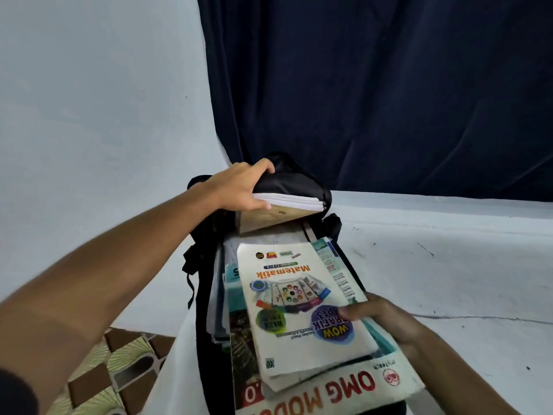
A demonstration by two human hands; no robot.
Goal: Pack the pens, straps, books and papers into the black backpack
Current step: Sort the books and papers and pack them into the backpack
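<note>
On the white-covered desk [449, 265] the black backpack [203, 295] lies flat, its long axis running away from the viewer, top end at the far side. At that far end the left hand [239, 190] grips 2 white-paged notebooks [293, 202] and the flap. The right hand [380, 313] pinches the Matematik book [293, 310], topmost of the books stacked lengthwise in the opening.

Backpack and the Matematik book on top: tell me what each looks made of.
Black backpack: probably synthetic woven fabric, nylon-like, with a slight sheen and soft folds where the left hand lifts its flap. Matematik book: paper with a glossy printed cover; it bends under the right hand.
</note>
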